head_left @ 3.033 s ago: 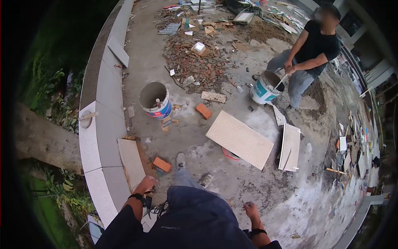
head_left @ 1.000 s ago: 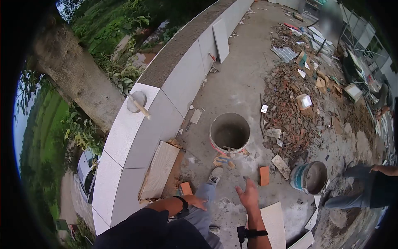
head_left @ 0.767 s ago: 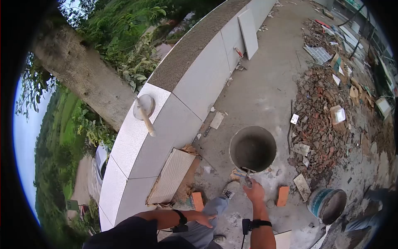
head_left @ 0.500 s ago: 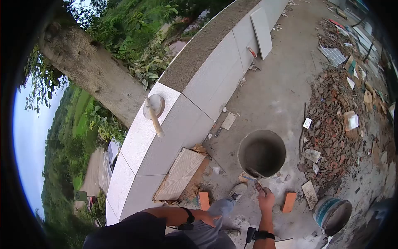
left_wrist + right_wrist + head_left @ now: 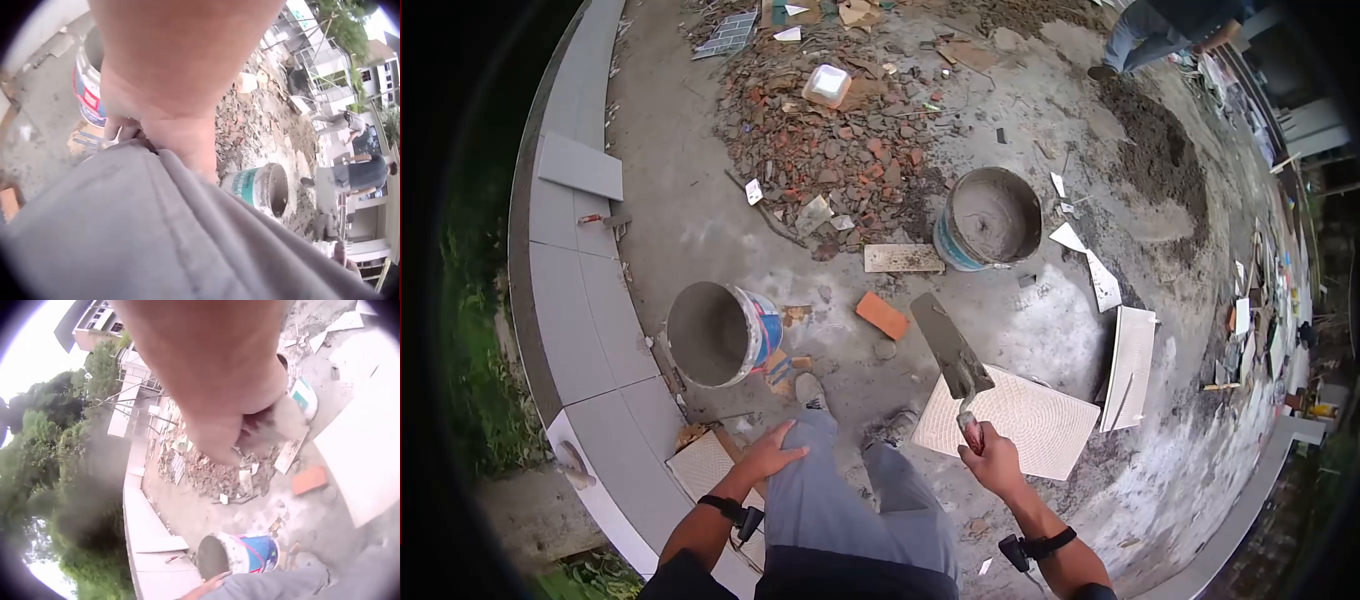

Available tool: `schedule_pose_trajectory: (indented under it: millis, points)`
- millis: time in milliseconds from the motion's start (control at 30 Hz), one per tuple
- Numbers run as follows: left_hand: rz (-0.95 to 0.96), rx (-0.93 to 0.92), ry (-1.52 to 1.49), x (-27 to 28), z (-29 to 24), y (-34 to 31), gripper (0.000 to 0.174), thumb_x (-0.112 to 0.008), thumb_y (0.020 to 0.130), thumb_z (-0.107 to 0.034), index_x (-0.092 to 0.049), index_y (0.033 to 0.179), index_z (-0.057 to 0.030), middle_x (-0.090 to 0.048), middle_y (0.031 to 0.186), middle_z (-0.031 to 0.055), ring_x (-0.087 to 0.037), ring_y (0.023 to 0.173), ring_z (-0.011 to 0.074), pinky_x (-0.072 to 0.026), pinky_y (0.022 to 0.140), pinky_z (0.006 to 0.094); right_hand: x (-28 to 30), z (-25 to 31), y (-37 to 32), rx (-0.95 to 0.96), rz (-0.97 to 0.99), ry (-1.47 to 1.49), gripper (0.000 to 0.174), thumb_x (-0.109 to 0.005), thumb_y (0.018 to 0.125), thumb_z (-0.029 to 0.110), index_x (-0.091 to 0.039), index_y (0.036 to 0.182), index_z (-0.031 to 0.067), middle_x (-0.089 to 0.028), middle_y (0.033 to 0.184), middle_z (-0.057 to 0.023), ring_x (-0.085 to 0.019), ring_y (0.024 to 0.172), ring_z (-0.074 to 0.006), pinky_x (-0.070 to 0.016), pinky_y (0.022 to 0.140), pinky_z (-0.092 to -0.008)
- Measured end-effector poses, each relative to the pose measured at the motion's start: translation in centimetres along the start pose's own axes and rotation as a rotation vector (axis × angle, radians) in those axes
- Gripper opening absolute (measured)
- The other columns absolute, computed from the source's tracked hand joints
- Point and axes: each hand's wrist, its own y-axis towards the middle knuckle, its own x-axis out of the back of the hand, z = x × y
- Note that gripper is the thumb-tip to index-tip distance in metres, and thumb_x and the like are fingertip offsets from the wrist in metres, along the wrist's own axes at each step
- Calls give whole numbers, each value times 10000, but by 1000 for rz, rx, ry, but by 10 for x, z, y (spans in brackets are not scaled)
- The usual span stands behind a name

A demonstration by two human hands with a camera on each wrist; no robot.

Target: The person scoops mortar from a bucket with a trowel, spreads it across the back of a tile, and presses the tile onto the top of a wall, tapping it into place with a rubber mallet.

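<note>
My right hand grips a trowel by its red-brown handle, with the mortar-smeared metal blade pointing away from me. In the head view the blade overlaps a patterned, cream-coloured tile lying low in front. My left hand rests on my left thigh with its fingers extended, holding nothing. Ahead of that hand stands a blue-and-red-labelled bucket with grey residue inside its wall. A second bucket, teal-labelled and holding grey mortar, stands farther off, beyond the trowel tip. In the right wrist view, the gripping fingers are blurred.
An orange brick and a speckled tile strip lie between the buckets. Behind them spreads a rubble heap. A tiled low wall runs along the left. Another tile lies at right. A person is at the far right.
My right hand, empty a second ago, took the trowel from the near bucket's rim and carried it right. The view swung right. The other person, at the teal-labelled bucket earlier, is now farther off.
</note>
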Motion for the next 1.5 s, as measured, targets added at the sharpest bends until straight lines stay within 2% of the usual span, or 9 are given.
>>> schedule_pose_trajectory:
  millis: [100, 167, 267, 533, 833, 1133, 1200, 1267, 1500]
  points:
    - [63, -81, 286, 5, -80, 26, 801, -655, 824, -582, -477, 1413, -69, -515, 1366, 236, -487, 1275, 393, -363, 1098, 445, 22, -68, 37, -76, -196, -27, 351, -672, 829, 298, -525, 992, 24, -651, 734, -257, -646, 710, -460, -505, 658, -542]
    - [171, -485, 496, -9, -100, 57, 661, -614, 876, -520, -534, 1351, -68, -544, 1347, 180, -499, 1262, 363, -365, 1095, 429, 58, -86, 63, -91, -216, -112, 344, -649, 848, 293, -506, 1034, 41, -657, 745, -259, -646, 717, -461, -500, 665, -559]
    - [365, -601, 607, -48, -102, 106, 578, -582, 910, -487, -569, 1320, -81, -585, 1283, 154, -499, 1259, 326, -379, 1065, 422, 117, -105, 118, -75, -290, -259, 245, -604, 847, 200, -497, 989, 32, -676, 840, -249, -654, 757, -453, -502, 685, -559]
    - [510, -591, 575, -2, -168, 188, 514, -577, 909, -493, -639, 1231, -96, -668, 1181, 111, -595, 1133, 278, -419, 1012, 398, 196, -115, 334, -246, -133, -686, 187, -577, 848, 165, -564, 972, 25, -710, 848, -204, -701, 770, -381, -549, 706, -489]
    - [451, -592, 273, 61, -199, 272, 397, -625, 895, -405, -680, 1122, -84, -703, 1058, 97, -647, 995, 279, -477, 909, 393, 131, -144, 552, -230, 11, -816, 215, -486, 976, 167, -648, 974, 26, -730, 914, -167, -723, 876, -294, -573, 736, -398]
    - [420, -543, 254, 100, -219, 302, 398, -616, 885, -397, -663, 1098, -65, -702, 999, 141, -662, 951, 293, -483, 895, 406, 56, -132, 591, -439, 49, -168, 376, -602, 882, 345, -670, 984, -11, -697, 949, -252, -681, 906, -403, -529, 806, -472]
    - [370, -573, 239, 106, -219, 304, 378, -613, 885, -381, -660, 1086, -64, -698, 972, 150, -661, 943, 301, -488, 879, 415, 39, -134, 602, -506, 53, 48, 362, -647, 833, 304, -667, 959, -34, -703, 869, -243, -710, 790, -374, -550, 701, -454]
    - [364, -583, 254, 109, -219, 307, 353, -626, 880, -364, -665, 1079, -75, -695, 951, 136, -662, 911, 310, -497, 848, 421, 26, -130, 607, -570, -17, 418, 175, -661, 816, 164, -596, 868, 11, -554, 569, -95, -548, 428, -203, -412, 375, -376]
    - [444, -584, 400, 98, -233, 301, 333, -586, 899, -356, -659, 1075, -82, -696, 907, 141, -665, 886, 331, -503, 827, 436, 29, -94, 548, -522, -121, 1040, 140, -618, 833, 137, -544, 764, 40, -508, 566, -42, -490, 406, -158, -380, 375, -337]
